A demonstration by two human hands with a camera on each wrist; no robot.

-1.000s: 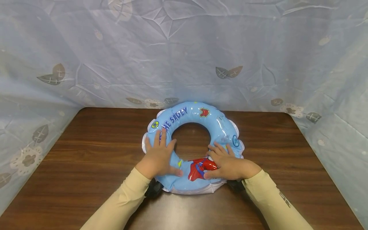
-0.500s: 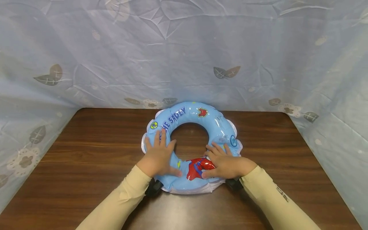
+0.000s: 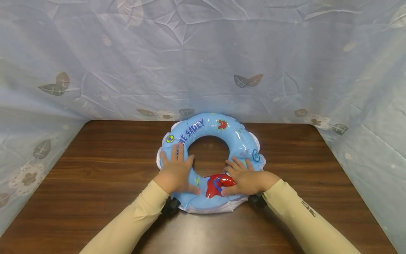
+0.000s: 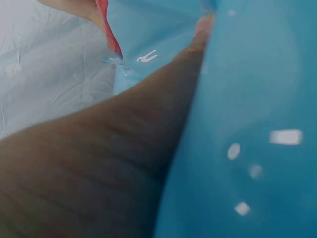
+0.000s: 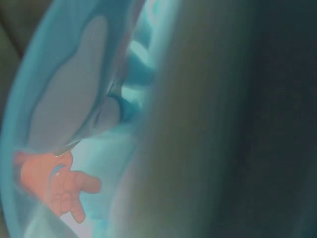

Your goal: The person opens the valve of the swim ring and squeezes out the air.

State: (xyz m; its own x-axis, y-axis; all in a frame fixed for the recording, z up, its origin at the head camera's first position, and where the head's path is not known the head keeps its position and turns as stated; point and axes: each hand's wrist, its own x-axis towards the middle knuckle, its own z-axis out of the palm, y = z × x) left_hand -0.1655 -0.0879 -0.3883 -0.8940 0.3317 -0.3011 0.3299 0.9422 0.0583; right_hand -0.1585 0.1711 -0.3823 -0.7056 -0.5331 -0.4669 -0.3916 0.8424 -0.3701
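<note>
A light blue inflatable swim ring (image 3: 209, 121) with printed lettering and a red figure lies on the wooden table. My left hand (image 3: 176, 173) rests spread on its near left side, fingers pointing away and thumb toward the front. On the near right side lies my right hand (image 3: 247, 180), palm down, its fingers reaching toward the ring's hole and its thumb beside the red print. In the left wrist view, the left hand (image 4: 114, 134) presses along the shiny blue swim ring (image 4: 257, 99). The right wrist view is blurred; the swim ring (image 5: 69, 89) fills its left part.
The dark brown wooden table (image 3: 104, 169) extends on both sides of the ring. A pale curtain (image 3: 203, 63) with leaf and flower prints hangs behind the table and along both sides. Black wrist straps (image 3: 170, 206) show under the sleeves.
Both hands stay spread on the ring with almost no movement. The right hand and the ring's right side appear slightly further left, while the whole view also shifts a little.
</note>
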